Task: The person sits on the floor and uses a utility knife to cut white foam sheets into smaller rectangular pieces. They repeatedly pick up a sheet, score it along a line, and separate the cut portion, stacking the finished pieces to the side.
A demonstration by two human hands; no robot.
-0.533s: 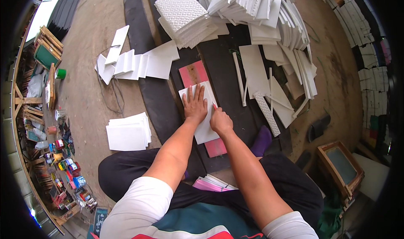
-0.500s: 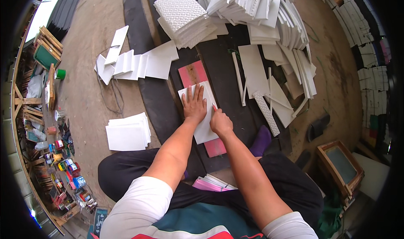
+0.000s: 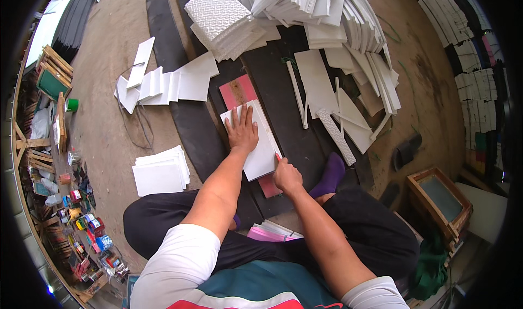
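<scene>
A white rectangular foam board point(image 3: 262, 155) lies on a narrower pink board point(image 3: 238, 93), whose far and near ends stick out from under it. My left hand point(image 3: 241, 130) presses flat on the white board's upper part, fingers spread. My right hand point(image 3: 287, 176) is closed at the board's right edge, near its lower corner. It grips a slim red cutter knife point(image 3: 278, 157); only a little of its handle shows, and the blade is hidden. A thin line runs along the board's right side, above my right hand.
Stacked white boards point(image 3: 218, 15), some embossed, stand at the far side. Offcut strips point(image 3: 335, 137) lie to the right, near my purple-socked foot point(image 3: 330, 175). Plain white sheets point(image 3: 159, 173) are piled at left. A wooden-framed screen point(image 3: 440, 203) sits at lower right.
My right hand has slid toward me along the white board's right edge with the cutter knife. My left hand stays pressed on the board. The whole view has shifted slightly.
</scene>
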